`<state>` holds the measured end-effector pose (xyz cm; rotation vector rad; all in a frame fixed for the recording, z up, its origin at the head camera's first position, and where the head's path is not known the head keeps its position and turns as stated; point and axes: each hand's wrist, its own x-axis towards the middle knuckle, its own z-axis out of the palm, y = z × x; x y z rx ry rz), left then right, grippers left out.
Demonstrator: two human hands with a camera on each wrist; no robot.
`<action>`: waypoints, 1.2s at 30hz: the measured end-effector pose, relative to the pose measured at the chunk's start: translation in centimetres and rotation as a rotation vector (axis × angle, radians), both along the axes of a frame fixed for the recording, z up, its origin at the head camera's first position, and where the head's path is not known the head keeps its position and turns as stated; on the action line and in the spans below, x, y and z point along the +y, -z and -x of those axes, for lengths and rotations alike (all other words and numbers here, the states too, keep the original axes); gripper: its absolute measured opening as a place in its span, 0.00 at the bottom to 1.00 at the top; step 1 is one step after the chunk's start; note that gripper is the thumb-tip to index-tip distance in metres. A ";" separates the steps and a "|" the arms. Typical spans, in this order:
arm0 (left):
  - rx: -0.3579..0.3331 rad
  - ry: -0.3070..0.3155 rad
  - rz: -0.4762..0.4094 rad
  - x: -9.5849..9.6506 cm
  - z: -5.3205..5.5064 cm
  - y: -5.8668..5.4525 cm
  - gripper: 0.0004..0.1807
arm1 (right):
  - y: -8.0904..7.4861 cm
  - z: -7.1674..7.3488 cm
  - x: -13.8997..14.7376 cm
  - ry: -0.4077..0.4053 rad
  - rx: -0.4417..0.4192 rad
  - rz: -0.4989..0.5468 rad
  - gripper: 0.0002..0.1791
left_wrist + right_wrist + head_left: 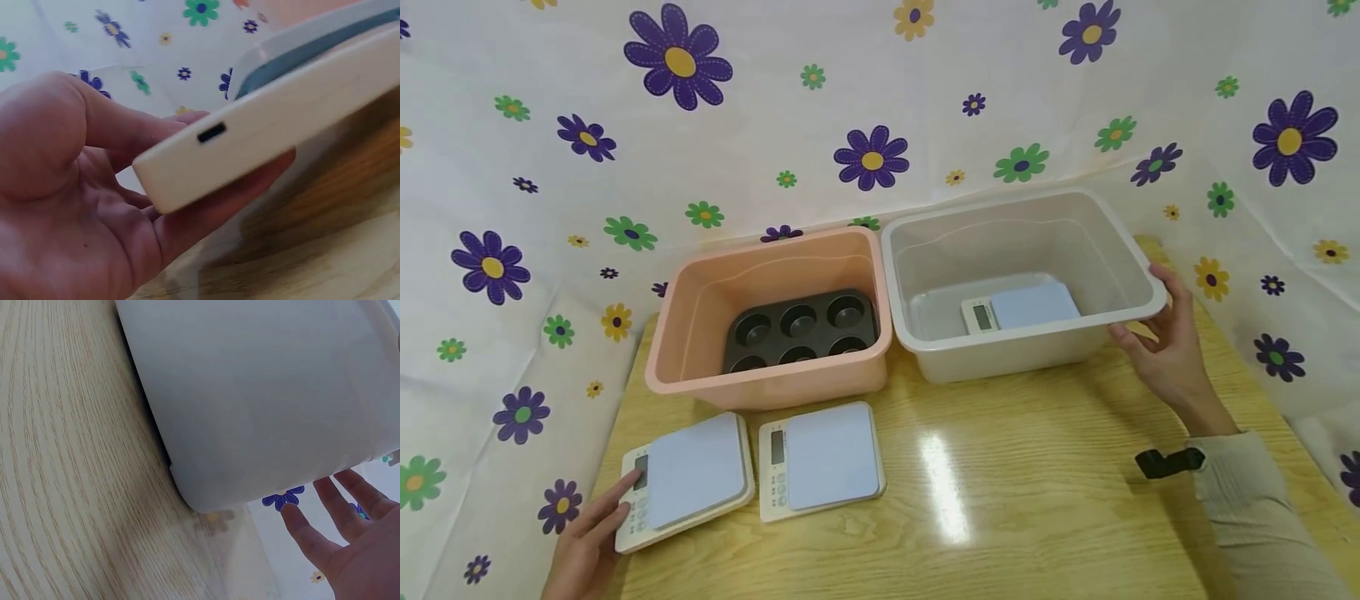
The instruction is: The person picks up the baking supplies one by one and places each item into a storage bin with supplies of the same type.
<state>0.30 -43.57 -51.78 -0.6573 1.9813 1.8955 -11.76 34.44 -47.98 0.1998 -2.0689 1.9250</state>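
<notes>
My left hand (587, 537) grips the left edge of a kitchen scale (696, 475), white with a pale blue platform; the left wrist view shows the thumb above and fingers beneath the scale's edge (262, 119), tilted off the table. A second kitchen scale (823, 458) lies flat just right of it. At the front right corner of a light grey plastic bin (1000, 354), my right hand (1168, 358) holds the rim, thumb at the front and fingers round the side. In the right wrist view, some fingers (350, 509) reach the bin's outer wall (262, 400). Another kitchen scale (1033, 306) lies inside that bin.
A peach plastic bin (775, 382) stands left of the grey one, their rims close together. A dark muffin tin (797, 325) lies in it. Both bins stand at the back of the wooden table (1015, 483), before a flower-print cloth (760, 133).
</notes>
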 end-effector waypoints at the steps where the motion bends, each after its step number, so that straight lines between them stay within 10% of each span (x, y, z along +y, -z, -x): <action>1: 0.004 0.001 -0.011 -0.1 -0.1 0.0 0.27 | 0.0 0.0 0.0 0.001 -0.003 -0.004 0.51; 19: 0.145 0.126 -0.047 1.8 -1.0 -4.4 0.30 | 0.2 -0.5 0.4 -0.034 -0.001 0.020 0.50; 36: 0.422 0.322 -0.415 6.7 -0.3 -4.8 0.32 | 0.2 0.0 0.1 -0.044 0.023 0.001 0.49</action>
